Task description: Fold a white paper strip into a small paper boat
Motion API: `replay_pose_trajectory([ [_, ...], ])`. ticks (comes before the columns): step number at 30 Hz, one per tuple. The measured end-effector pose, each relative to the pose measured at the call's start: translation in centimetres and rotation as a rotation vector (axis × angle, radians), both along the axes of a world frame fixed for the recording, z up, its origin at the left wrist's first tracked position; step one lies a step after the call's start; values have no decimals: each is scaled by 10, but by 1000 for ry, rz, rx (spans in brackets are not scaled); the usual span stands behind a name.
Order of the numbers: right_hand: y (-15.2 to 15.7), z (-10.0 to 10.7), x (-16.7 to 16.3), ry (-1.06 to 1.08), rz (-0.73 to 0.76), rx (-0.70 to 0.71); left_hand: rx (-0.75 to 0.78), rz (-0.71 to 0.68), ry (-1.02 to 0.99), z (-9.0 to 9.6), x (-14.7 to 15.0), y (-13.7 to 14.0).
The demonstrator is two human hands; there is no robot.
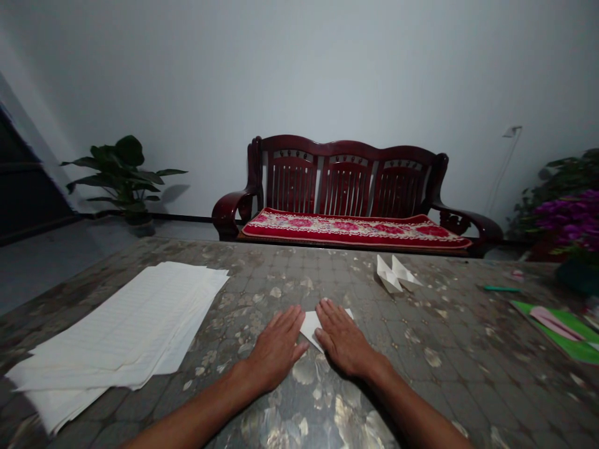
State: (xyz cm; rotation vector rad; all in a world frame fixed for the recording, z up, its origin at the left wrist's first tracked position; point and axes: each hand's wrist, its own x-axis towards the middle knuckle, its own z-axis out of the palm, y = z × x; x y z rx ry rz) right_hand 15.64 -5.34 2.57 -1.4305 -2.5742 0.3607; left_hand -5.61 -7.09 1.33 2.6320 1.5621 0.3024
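A small folded piece of white paper [309,325] lies flat on the patterned tabletop in front of me, its lower corner pointing toward me. My right hand [344,340] rests palm down over its right part, fingers stretched out, and a corner of the paper shows past them. At the paper's left edge lies my left hand [279,343], also flat with the fingers extended and the thumb apart. Beyond my right hand stand two pointed folded-paper shapes [389,274], close together. What lies under my right palm is hidden.
A stack of white paper sheets [126,318] spreads over the table's left side. To the right are a green pen [501,289], a green sheet [556,327] with a pink piece on it, and purple flowers [573,218]. A dark red wooden bench [346,187] stands behind the table.
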Motion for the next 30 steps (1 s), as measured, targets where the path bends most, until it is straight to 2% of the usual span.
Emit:
replay_pose_trajectory([
  [4,2,4,19,-45,-41,-30,-28,60,17,7,-15,-1],
  [7,4,5,30,-73,-100,-39,-51,80,29,23,-21,4],
  [9,4,4,32,-90,-122,-41,-63,88,35,36,-19,10],
  [12,3,1,29,-84,-149,-9,-98,174,45,48,-6,24],
  [15,3,-4,27,-64,-176,25,-88,104,-31,49,8,36],
  [17,3,-5,27,-51,-182,31,-106,111,-41,48,12,42],
  [23,4,-5,30,26,-191,58,-318,218,-56,55,11,56],
  [30,7,-5,30,94,-223,87,-451,205,-69,54,15,56],
])
